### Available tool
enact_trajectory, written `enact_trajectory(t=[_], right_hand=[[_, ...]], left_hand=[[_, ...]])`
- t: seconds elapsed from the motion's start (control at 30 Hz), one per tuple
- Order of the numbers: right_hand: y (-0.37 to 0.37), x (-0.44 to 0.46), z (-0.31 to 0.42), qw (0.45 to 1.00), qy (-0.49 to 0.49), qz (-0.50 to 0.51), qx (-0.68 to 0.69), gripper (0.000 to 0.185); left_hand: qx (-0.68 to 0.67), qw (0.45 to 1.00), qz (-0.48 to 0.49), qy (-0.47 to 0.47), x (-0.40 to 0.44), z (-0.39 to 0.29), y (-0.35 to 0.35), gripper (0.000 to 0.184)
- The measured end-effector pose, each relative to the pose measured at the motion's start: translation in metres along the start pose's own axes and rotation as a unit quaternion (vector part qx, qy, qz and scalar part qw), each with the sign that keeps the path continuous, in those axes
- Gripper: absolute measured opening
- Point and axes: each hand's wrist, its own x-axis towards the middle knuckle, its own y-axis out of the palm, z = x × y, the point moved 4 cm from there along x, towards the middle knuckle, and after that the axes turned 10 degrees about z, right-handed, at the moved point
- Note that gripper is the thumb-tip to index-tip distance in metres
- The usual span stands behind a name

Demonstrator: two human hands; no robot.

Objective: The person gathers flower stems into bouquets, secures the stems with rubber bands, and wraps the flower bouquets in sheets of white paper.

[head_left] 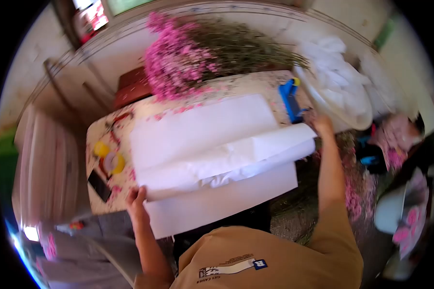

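White paper sheets (202,125) lie on the table, the front part folded or rolled over in a loose tube, with a flat sheet edge hanging past the table's front. My left hand (137,196) is closed on the left edge of the white paper. At the right end of the roll, my right hand (321,124) is beside the paper, near a blue tape dispenser (289,101); its fingers are blurred and what they hold, if anything, cannot be made out.
Pink flowers (171,62) with long green stems lie behind the table (99,200). Yellow tape rolls (115,163), a phone (99,186) and red-handled cutters (120,119) are at its left. A white plastic bundle (332,72) stands back right.
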Motion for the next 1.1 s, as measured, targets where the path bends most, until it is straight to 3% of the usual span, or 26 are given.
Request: enact_trajectory(t=[0.03,0.07,0.1,0.17,0.23,0.33,0.43,0.5,0.53,0.6,0.63,0.7,0.9,1.03,1.1], right_hand=[[-0.014,-0.008,0.002,0.997,-0.008,-0.052,-0.055,0.040],[-0.008,0.011,-0.027,0.996,-0.077,-0.043,0.009,0.039],[-0.018,0.006,-0.017,0.991,-0.061,0.007,0.119,0.036],[-0.049,-0.067,0.084,0.937,-0.051,0.076,0.336,0.030],[-0.044,-0.145,0.191,0.912,-0.101,0.080,0.390,0.027],[0.015,-0.248,0.322,0.828,-0.153,0.285,0.459,0.025],[0.076,-0.323,0.423,0.738,-0.175,0.479,0.441,0.028],[0.111,-0.347,0.464,0.765,-0.226,0.514,0.316,0.031],[0.125,-0.350,0.470,0.760,-0.232,0.519,0.315,0.031],[0.131,-0.350,0.484,0.865,-0.351,0.354,0.061,0.035],[0.133,-0.351,0.485,0.862,-0.358,0.354,0.058,0.035],[0.120,-0.354,0.483,0.857,-0.420,0.284,-0.096,0.038],[0.109,-0.358,0.465,0.814,-0.507,0.264,-0.109,0.043],[0.119,-0.345,0.489,0.846,-0.511,0.148,0.034,0.049],[0.116,-0.325,0.492,0.852,-0.485,0.199,-0.014,0.054]], left_hand=[[-0.016,1.000,-0.011,-0.011,0.000,-0.003,0.006,0.013],[-0.034,0.999,-0.009,-0.010,-0.004,-0.018,0.017,0.011],[-0.040,0.999,-0.012,-0.008,-0.004,-0.021,0.019,0.010],[-0.066,0.997,-0.007,-0.030,-0.003,-0.025,0.022,0.008],[-0.082,0.995,0.001,-0.049,0.001,-0.022,0.021,0.011],[-0.112,0.993,0.017,-0.037,0.005,-0.023,0.023,0.011],[-0.105,0.994,0.012,-0.041,0.007,-0.023,0.020,0.011],[-0.112,0.993,0.014,-0.034,0.008,-0.020,0.021,0.011],[-0.092,0.995,0.012,-0.036,0.009,-0.015,0.019,0.011],[-0.110,0.993,0.002,-0.048,0.009,-0.012,0.020,0.012],[-0.123,0.991,0.008,-0.057,0.008,-0.012,0.019,0.012],[-0.118,0.991,0.001,-0.061,0.006,-0.009,0.018,0.012],[-0.117,0.992,-0.005,-0.046,0.003,-0.009,0.020,0.013],[-0.097,0.995,-0.010,-0.012,0.003,-0.009,0.019,0.014],[-0.079,0.997,0.001,0.015,0.003,-0.003,0.016,0.015]])
